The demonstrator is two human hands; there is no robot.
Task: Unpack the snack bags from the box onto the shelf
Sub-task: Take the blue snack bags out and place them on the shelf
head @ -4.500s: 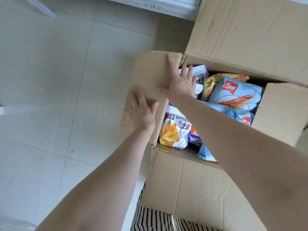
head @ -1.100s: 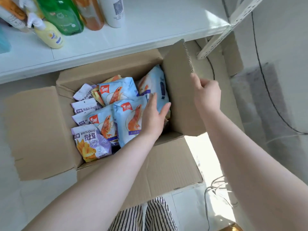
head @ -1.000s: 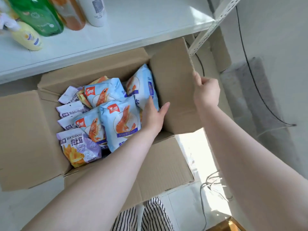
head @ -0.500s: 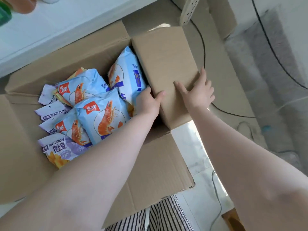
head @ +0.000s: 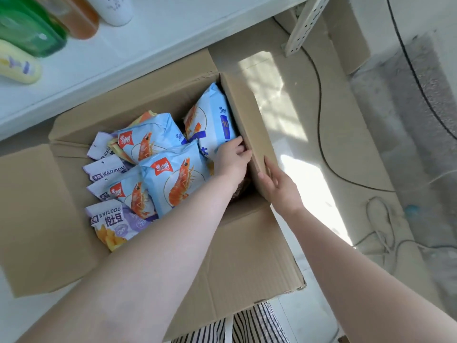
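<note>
Snack bags [head: 178, 179]: packed in open box [head: 247, 256], below shelf [head: 158, 33].
Left hand [head: 232, 159]: grip curled on box's right flap [head: 249, 125].
Right hand [head: 279, 186]: fingers straight, flat against flap's outer face.

The right-side flap [head: 249, 127] of the box [head: 237, 263], standing nearly upright a second ago, is now folded outward over the box's right edge. The right hand [head: 280, 188] has slid from gripping the flap's top edge to lying flat on its outer face, fingers straight. The left hand [head: 232, 158] has left the front prawn bag and moved toward the box's right wall, fingers curling at the flap's fold beside the tall prawn bag [head: 210, 120]; it may be gripping the cardboard, though that's hard to see.
</note>
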